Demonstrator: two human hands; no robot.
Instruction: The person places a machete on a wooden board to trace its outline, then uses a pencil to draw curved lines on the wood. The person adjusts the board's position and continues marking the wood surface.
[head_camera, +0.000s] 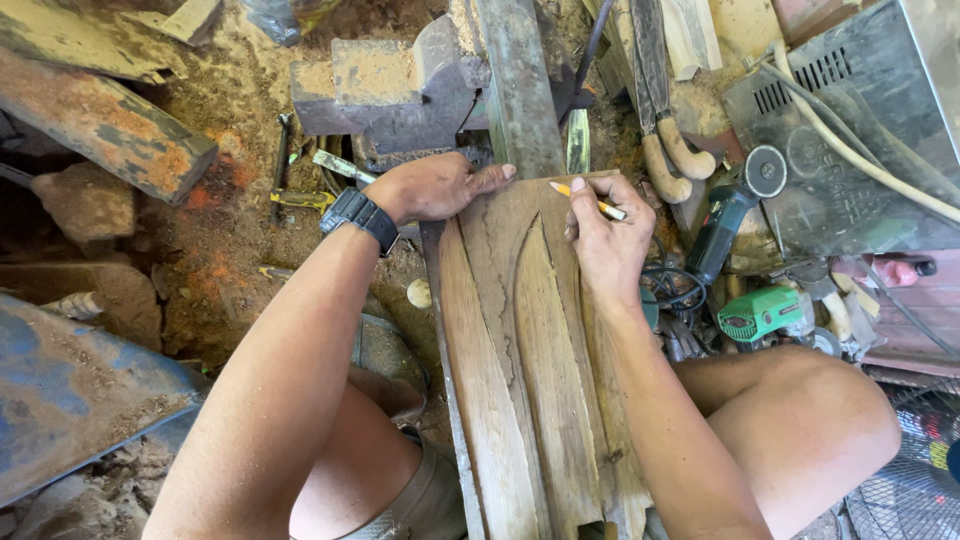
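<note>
A long carved wooden panel (520, 340) lies lengthwise between my knees, its far end near a metal vise (400, 90). My left hand (435, 187), with a black watch on the wrist, presses flat on the panel's far left corner. My right hand (605, 240) grips a yellow pencil (585, 198), whose tip touches the panel's far edge. A worn metal bar (520, 90) runs away from the panel's end, through the vise.
A green angle grinder (765, 312) and a dark power tool (722, 225) lie at the right beside a grey machine casing (860, 130). Rusty metal blocks (110, 125) and sawdust cover the ground at the left. A fan guard (915, 480) sits at the lower right.
</note>
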